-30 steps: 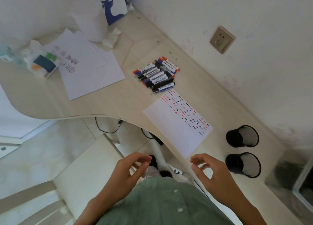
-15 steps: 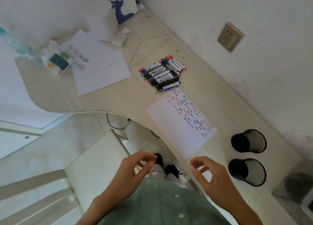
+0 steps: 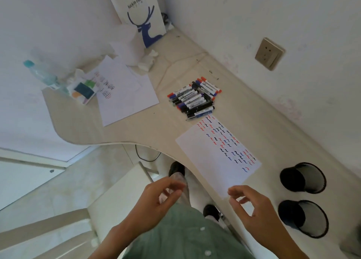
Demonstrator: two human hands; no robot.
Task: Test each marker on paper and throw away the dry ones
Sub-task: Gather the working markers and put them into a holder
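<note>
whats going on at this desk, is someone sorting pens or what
A person stands at the desk with both hands empty, the left hand and right hand hovering near the desk edge. A pile of markers lies capped beside a test sheet that carries rows of red, blue and black squiggles. Two black mesh cups stand to the right of the sheet. No marker is in hand right now.
</note>
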